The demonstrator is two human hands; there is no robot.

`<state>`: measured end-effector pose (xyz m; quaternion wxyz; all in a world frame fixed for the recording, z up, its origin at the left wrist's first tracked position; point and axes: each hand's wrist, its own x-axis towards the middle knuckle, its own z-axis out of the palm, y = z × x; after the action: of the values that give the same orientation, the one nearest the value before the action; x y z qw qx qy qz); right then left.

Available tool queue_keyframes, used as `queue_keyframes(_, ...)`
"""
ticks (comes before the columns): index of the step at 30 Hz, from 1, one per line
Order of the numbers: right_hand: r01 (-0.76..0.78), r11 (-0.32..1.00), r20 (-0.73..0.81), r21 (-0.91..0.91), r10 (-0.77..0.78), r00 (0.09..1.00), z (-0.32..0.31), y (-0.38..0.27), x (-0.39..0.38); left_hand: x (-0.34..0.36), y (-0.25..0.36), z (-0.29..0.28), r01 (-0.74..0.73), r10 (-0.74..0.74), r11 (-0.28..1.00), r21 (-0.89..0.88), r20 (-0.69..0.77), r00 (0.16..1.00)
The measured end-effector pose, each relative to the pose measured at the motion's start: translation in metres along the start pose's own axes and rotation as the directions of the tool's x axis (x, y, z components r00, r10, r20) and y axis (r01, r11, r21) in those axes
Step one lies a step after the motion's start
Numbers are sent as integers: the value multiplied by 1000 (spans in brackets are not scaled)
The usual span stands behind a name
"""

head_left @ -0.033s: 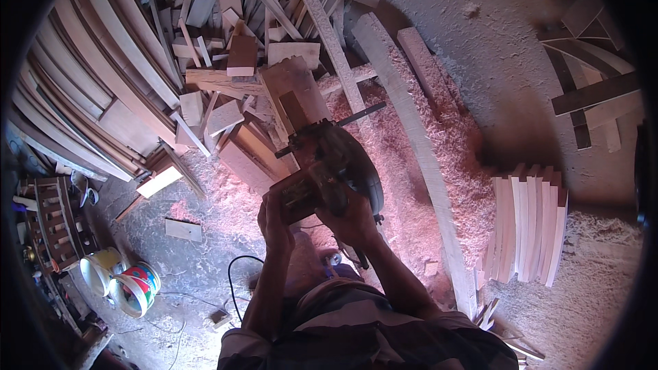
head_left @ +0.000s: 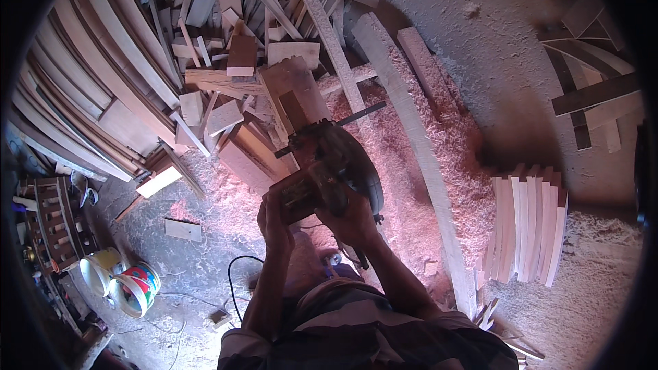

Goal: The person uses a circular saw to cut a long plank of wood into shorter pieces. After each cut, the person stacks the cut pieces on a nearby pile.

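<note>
A dark handheld power saw [head_left: 349, 171] with a round housing, a side rod and a fence sits in front of me over a wooden board [head_left: 291, 82]. My left hand [head_left: 273, 223] is closed on the left end of the saw's body. My right hand [head_left: 349, 219] grips the saw near its rear handle, its fingers partly hidden by the tool. A long pale curved plank [head_left: 425, 157] lies to the right of the saw on pink shavings [head_left: 466, 130]. Short wooden blocks [head_left: 247, 151] lie just left of it.
Curved boards [head_left: 96, 75] are stacked at the left, a pile of offcuts [head_left: 205, 0] at the top. Upright pale pieces [head_left: 528, 226] stand at the right, dark lumber [head_left: 589, 96] beyond. Two buckets [head_left: 133, 288], a rack [head_left: 55, 226] and a black cord [head_left: 236, 264] are at the lower left.
</note>
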<state>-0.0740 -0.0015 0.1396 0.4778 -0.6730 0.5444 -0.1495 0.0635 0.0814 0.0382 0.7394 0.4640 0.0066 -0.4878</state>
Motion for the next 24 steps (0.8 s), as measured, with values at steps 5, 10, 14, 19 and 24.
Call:
queue_keyframes(5, 11, 1000, 8, -10, -11, 1000, -2, -7, 16, 19, -1, -5, -1, 0, 1000, 21, 62, 998)
queue_keyframes(10, 25, 999, 0, -27, -25, 1000, 1, -8, 24, 28, -4, -10, 2, -4, 1000, 31, 65, 998)
queue_keyframes(14, 58, 998, -10, -26, -58, 998, 3, -8, 30, 33, -3, -10, 10, -11, 1000, 24, 59, 998)
queue_keyframes(19, 25, 999, 3, -28, -25, 1000, 3, -11, 36, 40, -3, -10, 7, -8, 1000, 20, 55, 998)
queue_keyframes(24, 47, 999, 11, -16, -47, 999, 4, -14, 43, 49, -4, -13, -21, 19, 999, 30, 50, 999)
